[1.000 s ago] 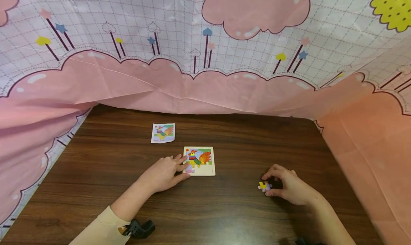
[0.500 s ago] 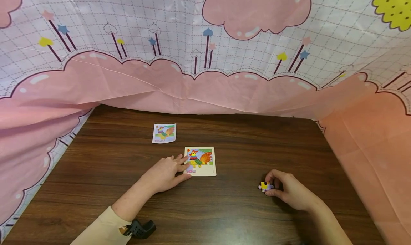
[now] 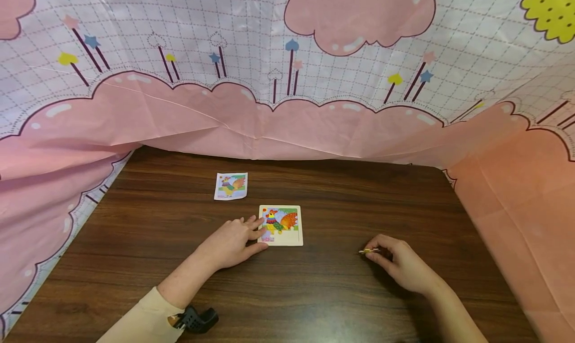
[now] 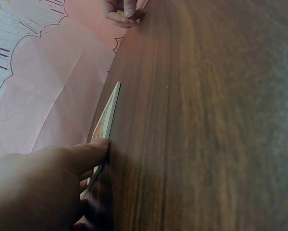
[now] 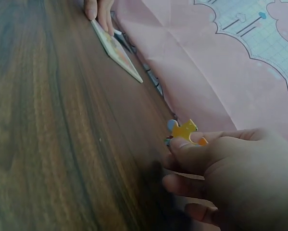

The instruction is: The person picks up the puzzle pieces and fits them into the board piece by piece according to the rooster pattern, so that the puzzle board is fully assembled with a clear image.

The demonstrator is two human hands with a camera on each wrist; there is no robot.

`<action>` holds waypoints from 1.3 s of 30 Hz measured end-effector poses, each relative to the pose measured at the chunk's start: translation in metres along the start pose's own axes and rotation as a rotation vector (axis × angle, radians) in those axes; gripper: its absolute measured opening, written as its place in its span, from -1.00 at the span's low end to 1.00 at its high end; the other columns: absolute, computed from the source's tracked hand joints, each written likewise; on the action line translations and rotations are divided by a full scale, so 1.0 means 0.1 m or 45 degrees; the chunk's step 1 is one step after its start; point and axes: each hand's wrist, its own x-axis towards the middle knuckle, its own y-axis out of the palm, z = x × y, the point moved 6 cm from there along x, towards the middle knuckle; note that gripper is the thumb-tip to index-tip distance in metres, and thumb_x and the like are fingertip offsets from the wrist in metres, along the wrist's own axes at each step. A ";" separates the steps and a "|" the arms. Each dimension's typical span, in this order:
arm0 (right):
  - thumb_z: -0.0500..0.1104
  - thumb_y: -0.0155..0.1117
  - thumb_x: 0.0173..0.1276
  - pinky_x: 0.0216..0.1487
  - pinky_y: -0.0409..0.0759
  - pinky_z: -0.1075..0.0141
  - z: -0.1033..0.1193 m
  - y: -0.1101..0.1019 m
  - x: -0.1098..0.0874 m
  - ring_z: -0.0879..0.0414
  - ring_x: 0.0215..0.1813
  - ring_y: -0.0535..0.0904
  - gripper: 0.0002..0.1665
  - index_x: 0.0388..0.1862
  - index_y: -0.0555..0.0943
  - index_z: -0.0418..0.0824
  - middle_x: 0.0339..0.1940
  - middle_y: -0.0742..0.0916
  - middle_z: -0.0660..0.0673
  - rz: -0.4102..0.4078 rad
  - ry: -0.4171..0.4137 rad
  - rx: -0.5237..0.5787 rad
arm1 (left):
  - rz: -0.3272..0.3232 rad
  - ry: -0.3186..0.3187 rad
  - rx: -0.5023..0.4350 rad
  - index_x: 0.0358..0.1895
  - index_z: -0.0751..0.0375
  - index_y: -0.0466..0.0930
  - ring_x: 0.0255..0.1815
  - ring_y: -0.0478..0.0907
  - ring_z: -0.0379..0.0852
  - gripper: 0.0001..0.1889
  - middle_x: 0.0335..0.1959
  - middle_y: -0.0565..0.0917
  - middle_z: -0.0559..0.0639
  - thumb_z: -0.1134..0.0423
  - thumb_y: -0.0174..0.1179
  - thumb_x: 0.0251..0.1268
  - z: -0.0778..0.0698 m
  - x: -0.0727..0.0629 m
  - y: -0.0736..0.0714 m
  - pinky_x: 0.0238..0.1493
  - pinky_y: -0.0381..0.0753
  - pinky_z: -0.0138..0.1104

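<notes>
A square wooden jigsaw board with a partly assembled rooster picture lies mid-table; its lower right part shows bare wood. My left hand rests at its left side with spread fingers, the fingertips over the frame and the thumb at the lower left corner. To the right, my right hand pinches a puzzle piece between thumb and fingers; from the head camera it appears edge-on. In the right wrist view that jigsaw piece shows yellow with bits of blue and orange.
Behind the board, to the left, lies a small paper card printed with the same rooster. The dark wooden table ends at a pink cloud-patterned curtain at the back and sides. A black device sits at the left wrist.
My right hand has taken hold of the jigsaw piece and tipped it from face-up to edge-on, moving it slightly up and left in view. The left hand stays at the board.
</notes>
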 end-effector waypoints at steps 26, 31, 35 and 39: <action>-0.32 0.58 0.31 -0.35 0.74 0.26 0.25 0.23 0.43 0.09 -0.32 0.71 -0.55 0.16 0.71 -0.29 -0.19 0.80 -0.01 -0.083 -0.006 0.152 | -0.053 0.010 -0.001 0.40 0.14 0.64 0.39 0.52 0.30 -0.45 0.46 0.52 0.14 -0.14 0.23 0.57 0.04 -0.02 -0.01 0.35 0.51 0.23; -0.25 0.67 0.23 -0.34 0.66 0.33 0.34 0.31 0.54 0.13 -0.33 0.66 -0.59 0.06 0.77 -0.15 -0.29 0.78 0.08 -0.090 -0.043 0.160 | -0.053 0.023 0.003 0.40 0.15 0.64 0.43 0.50 0.23 -0.45 0.47 0.51 0.16 -0.13 0.23 0.57 0.03 -0.02 -0.01 0.38 0.50 0.17; -0.30 0.67 0.23 -0.39 0.63 0.33 0.42 0.39 0.63 0.15 -0.38 0.64 -0.60 0.05 0.79 -0.15 -0.35 0.75 0.08 -0.033 -0.044 0.202 | -0.050 0.036 0.006 0.39 0.16 0.64 0.43 0.50 0.19 -0.45 0.47 0.51 0.16 -0.12 0.24 0.57 0.02 -0.01 -0.01 0.40 0.49 0.13; -0.31 0.66 0.24 -0.42 0.61 0.34 0.48 0.45 0.73 0.17 -0.38 0.63 -0.61 0.05 0.79 -0.16 -0.38 0.74 0.10 -0.008 -0.061 0.193 | -0.043 0.026 0.002 0.40 0.14 0.64 0.44 0.50 0.18 -0.45 0.49 0.50 0.13 -0.14 0.23 0.57 0.01 0.00 0.00 0.41 0.48 0.14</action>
